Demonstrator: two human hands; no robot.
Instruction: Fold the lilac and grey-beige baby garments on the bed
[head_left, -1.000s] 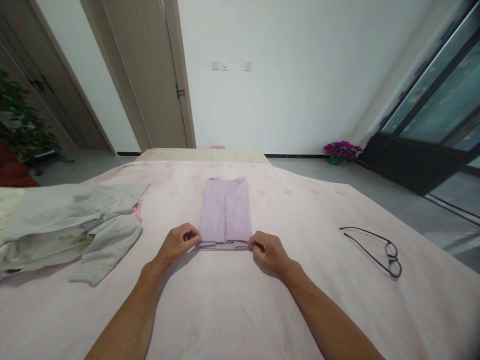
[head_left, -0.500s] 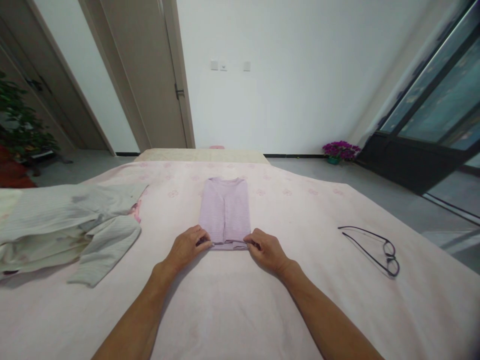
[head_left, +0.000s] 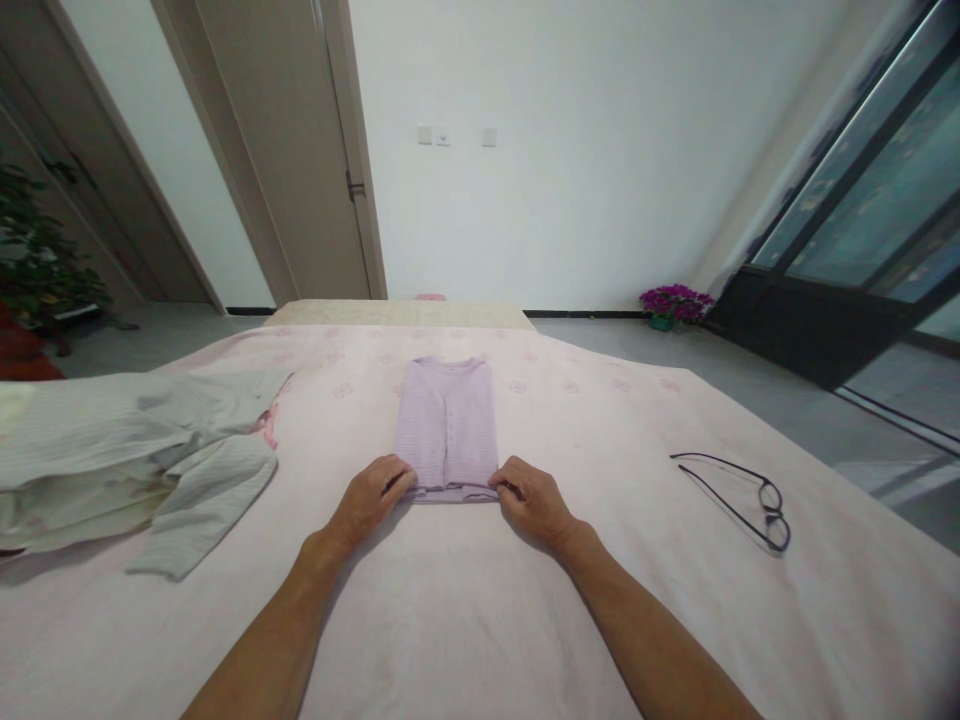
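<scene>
A lilac knit top [head_left: 447, 420], folded into a narrow rectangle, lies in the middle of a pale pink bed sheet [head_left: 465, 620]. My left hand [head_left: 369, 498] pinches its near left corner, fingers closed on the hem. My right hand [head_left: 534, 499] pinches the near right corner the same way. Both forearms reach forward from the bottom edge.
A pile of pale green and cream garments [head_left: 127, 450] lies at the left of the bed. Black-rimmed glasses [head_left: 739, 490] rest on the sheet at the right. Beyond the bed are a door [head_left: 292, 150], a pot of purple flowers [head_left: 671, 302] and a dark glass door [head_left: 862, 250].
My left hand has slid a little rightward along the hem, bringing both hands closer together. The top and the other things on the bed have stayed in place.
</scene>
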